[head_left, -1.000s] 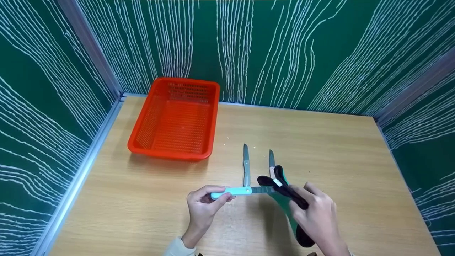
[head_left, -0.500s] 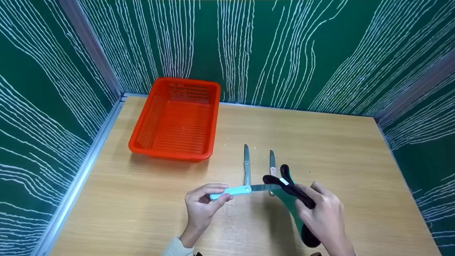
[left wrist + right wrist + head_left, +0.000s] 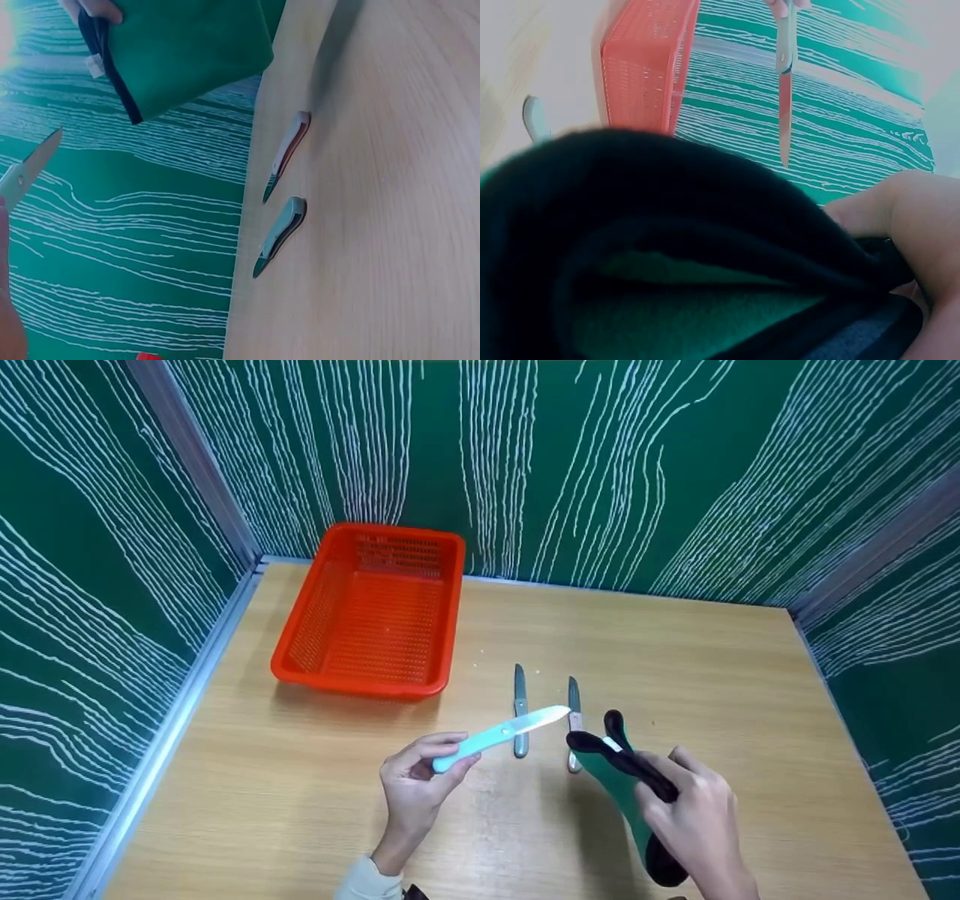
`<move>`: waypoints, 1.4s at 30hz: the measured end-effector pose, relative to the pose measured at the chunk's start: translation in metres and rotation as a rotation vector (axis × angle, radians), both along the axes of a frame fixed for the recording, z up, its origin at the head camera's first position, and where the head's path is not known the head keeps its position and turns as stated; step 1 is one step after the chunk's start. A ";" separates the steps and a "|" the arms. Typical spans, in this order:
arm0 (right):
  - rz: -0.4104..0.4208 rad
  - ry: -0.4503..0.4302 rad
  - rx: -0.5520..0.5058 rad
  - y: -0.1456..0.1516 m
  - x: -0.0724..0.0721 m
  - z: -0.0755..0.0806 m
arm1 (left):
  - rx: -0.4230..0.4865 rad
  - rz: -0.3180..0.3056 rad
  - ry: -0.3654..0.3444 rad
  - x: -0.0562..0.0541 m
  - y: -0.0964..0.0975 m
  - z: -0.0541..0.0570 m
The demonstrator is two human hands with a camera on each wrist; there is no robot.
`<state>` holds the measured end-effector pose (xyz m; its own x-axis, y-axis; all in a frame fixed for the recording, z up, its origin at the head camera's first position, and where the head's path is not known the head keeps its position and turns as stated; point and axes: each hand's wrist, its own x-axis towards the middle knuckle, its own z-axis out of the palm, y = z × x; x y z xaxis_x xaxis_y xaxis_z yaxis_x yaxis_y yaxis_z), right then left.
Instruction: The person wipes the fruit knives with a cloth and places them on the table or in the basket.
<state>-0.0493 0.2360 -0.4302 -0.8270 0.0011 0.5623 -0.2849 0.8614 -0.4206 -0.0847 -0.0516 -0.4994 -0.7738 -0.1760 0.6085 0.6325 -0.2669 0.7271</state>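
My left hand (image 3: 412, 784) holds a knife (image 3: 480, 744) by its turquoise handle, raised over the table, blade pointing right and slightly away. In the right wrist view the blade (image 3: 784, 112) is bare. My right hand (image 3: 694, 810) grips the black edging of a green fabric pouch (image 3: 616, 784) with a small white tag. Its mouth gapes, and the green lining (image 3: 682, 319) shows in the right wrist view. A grey-green-handled knife (image 3: 520, 735) lies beyond the held knife. To its right lies a pale pink-handled knife (image 3: 575, 720), partly behind the pouch.
A red plastic basket (image 3: 375, 686) stands at the back left of the wooden table (image 3: 720, 675). Green walls with white wavy lines (image 3: 555, 472) close in the back and sides. Small white crumbs lie near the two table knives.
The left hand has drawn the knife left, away from the pouch, and tilted it upward; its blade now shows fully. The right hand has moved slightly right with the pouch.
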 end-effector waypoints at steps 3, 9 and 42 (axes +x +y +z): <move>-0.012 -0.012 -0.009 0.002 0.001 0.000 | 0.012 0.000 -0.012 -0.001 -0.002 0.001; -0.017 -0.016 -0.003 0.007 0.002 -0.002 | 0.030 0.019 -0.021 -0.004 -0.006 0.003; -0.019 -0.048 -0.002 0.016 0.000 -0.006 | 0.102 0.368 -0.316 -0.041 -0.048 0.006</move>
<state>-0.0498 0.2516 -0.4361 -0.8525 0.0182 0.5223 -0.2482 0.8654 -0.4353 -0.1255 -0.0996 -0.4938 -0.7929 -0.5189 0.3195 0.4508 -0.1468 0.8804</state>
